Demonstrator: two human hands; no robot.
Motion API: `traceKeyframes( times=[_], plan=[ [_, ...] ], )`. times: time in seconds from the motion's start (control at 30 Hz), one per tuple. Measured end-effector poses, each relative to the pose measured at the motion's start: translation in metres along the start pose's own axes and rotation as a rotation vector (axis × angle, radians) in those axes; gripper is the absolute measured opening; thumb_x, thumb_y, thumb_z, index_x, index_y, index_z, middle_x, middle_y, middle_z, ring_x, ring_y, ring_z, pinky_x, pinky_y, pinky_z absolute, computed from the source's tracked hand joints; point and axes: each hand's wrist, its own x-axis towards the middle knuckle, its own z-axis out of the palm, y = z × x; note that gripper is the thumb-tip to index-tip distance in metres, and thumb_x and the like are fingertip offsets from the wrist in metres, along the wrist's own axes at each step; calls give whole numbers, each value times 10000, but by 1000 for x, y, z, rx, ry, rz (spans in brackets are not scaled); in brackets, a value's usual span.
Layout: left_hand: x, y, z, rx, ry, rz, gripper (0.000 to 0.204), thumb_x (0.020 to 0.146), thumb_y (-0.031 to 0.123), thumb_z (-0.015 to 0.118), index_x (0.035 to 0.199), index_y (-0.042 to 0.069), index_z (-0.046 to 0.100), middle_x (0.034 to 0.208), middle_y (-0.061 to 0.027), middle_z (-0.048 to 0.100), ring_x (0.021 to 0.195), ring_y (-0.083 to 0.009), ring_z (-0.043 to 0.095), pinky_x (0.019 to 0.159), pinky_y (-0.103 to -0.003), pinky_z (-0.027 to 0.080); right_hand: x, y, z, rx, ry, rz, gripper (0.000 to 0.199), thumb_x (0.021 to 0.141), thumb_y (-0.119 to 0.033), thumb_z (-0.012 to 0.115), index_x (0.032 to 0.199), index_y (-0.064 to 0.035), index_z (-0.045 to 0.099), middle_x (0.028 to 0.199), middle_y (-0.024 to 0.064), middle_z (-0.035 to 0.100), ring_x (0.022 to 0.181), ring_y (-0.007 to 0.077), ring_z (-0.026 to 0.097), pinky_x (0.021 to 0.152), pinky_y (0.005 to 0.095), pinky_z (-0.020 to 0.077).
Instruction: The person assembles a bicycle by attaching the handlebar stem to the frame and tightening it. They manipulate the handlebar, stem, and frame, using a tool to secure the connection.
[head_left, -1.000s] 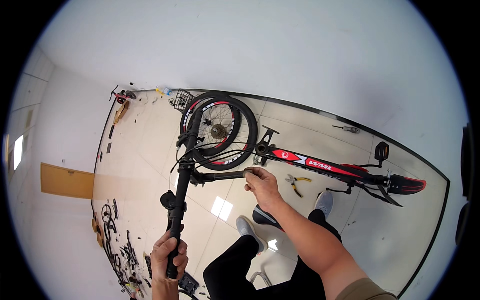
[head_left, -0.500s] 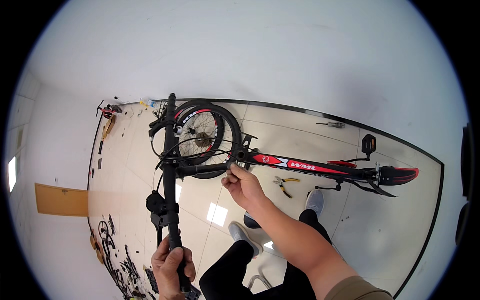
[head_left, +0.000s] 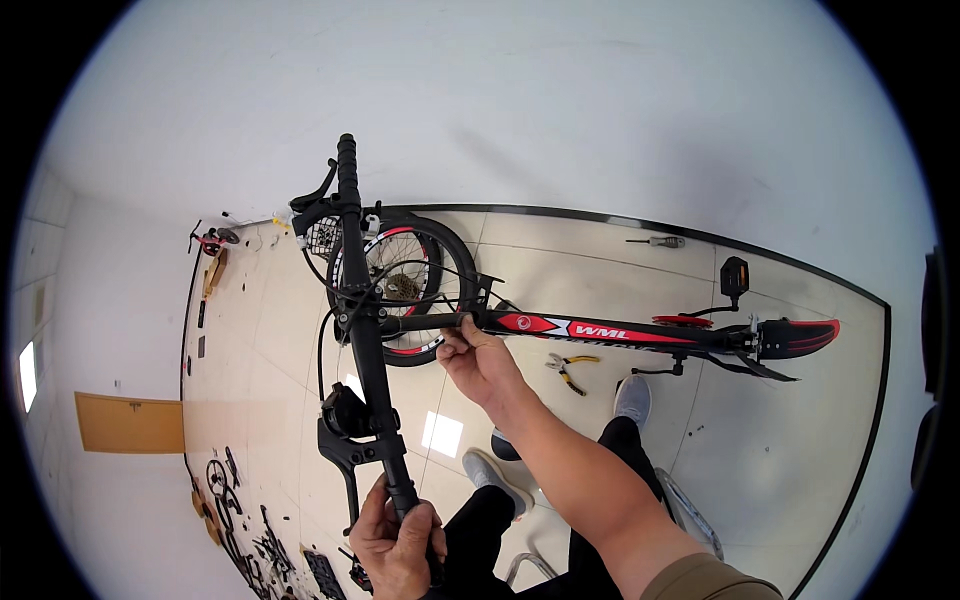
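A black and red bicycle frame (head_left: 610, 332) stands below me, its front wheel (head_left: 400, 288) toward the wall. My left hand (head_left: 398, 545) grips the near end of the black handlebar (head_left: 362, 330), which runs upright through the middle of the picture. My right hand (head_left: 480, 362) is closed on the black stem where it joins the frame's head. A brake lever (head_left: 345, 440) and cables hang from the bar. The red and black saddle (head_left: 795, 335) points right.
Yellow-handled pliers (head_left: 568, 366) lie on the tiled floor by my grey shoes (head_left: 630, 398). A pedal (head_left: 733, 276) and a tool (head_left: 655, 241) lie near the wall. Bike parts (head_left: 250, 530) litter the floor at the lower left. A cardboard sheet (head_left: 128, 422) leans at the left.
The handlebar has swung from tilted to nearly straight up in the picture, and the view has shifted so the bicycle sits lower. Both hands have kept their grip.
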Motion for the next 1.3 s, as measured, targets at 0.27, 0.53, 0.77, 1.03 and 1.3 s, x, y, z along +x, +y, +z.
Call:
traceKeyframes(
  times=[0.27,0.53,0.77,1.03,1.3],
  plan=[
    [-3,-13,12,68,-11,-21,468,951,48,655,1351,-112,470,699,-96,610,459,-126,555,392,-239,408,5,12,-6,150,66,-21,197,1092,-200,476,992,-39,528,784,62,498,624,136,428,706,323,463],
    [-3,-18,18,74,-39,10,487,946,38,666,1367,-111,472,725,-94,618,472,-117,554,403,-237,412,5,8,2,203,89,-42,239,1104,-217,443,1004,-10,506,817,102,519,600,133,423,706,322,474],
    [-4,-19,23,75,-70,53,519,943,16,673,1396,-112,454,729,-92,619,489,-114,557,409,-238,417,6,5,0,227,61,-47,260,1109,-229,429,1008,1,500,830,111,523,594,132,414,707,318,470],
    [3,-11,10,22,12,-38,465,906,19,639,1331,-103,496,679,-102,612,431,-136,536,377,-252,395,-2,1,1,91,54,-58,224,1105,-216,447,1002,-30,518,813,57,495,640,125,405,722,319,464],
    [28,-54,-63,-506,4,-144,440,929,91,649,1343,-28,559,700,-128,596,368,-129,425,325,-250,358,-16,17,-4,-367,256,-300,144,1041,-165,601,969,-55,544,793,-1,517,616,108,433,638,317,479]
  ],
)
